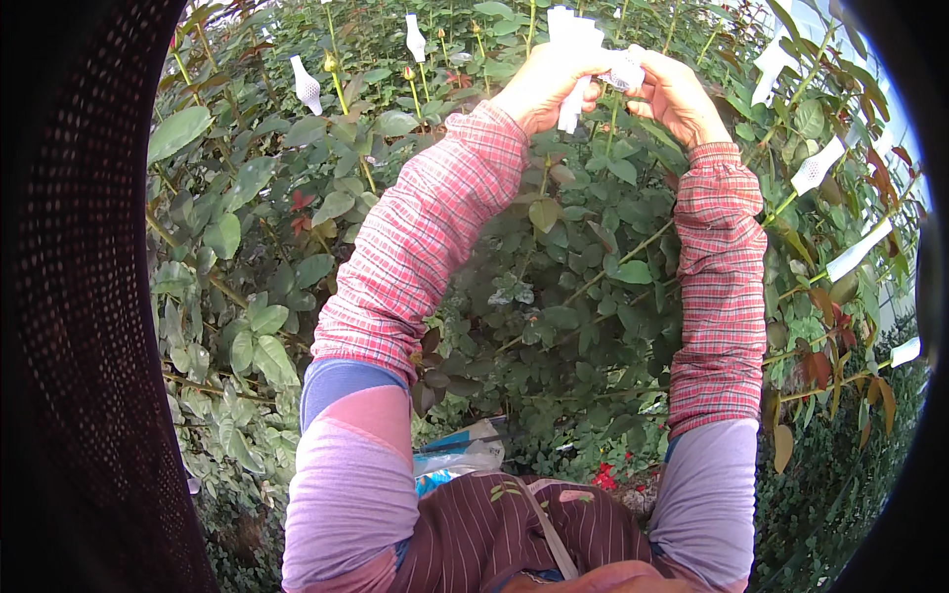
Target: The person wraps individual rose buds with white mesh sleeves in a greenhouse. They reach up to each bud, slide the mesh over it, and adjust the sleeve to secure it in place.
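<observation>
My left hand (543,85) grips a bundle of flat white foam-net bud sleeves (573,31), whose ends stick out above and below the fingers. My right hand (676,95) pinches the edge of one spread white mesh sleeve (623,73), its other side at my left fingertips. Beneath this sleeve runs a green rose stem (612,122). Any bud inside the mesh is hidden. Both hands are raised over the rose bushes, close together.
Sleeved buds stand at left, including one white sleeve (307,85), and at right, where another sleeve (818,164) leans outward. A bare rose bud (331,63) rises at upper left. Leafy stems (623,259) fill the space between my arms. A plastic bag (460,452) lies low.
</observation>
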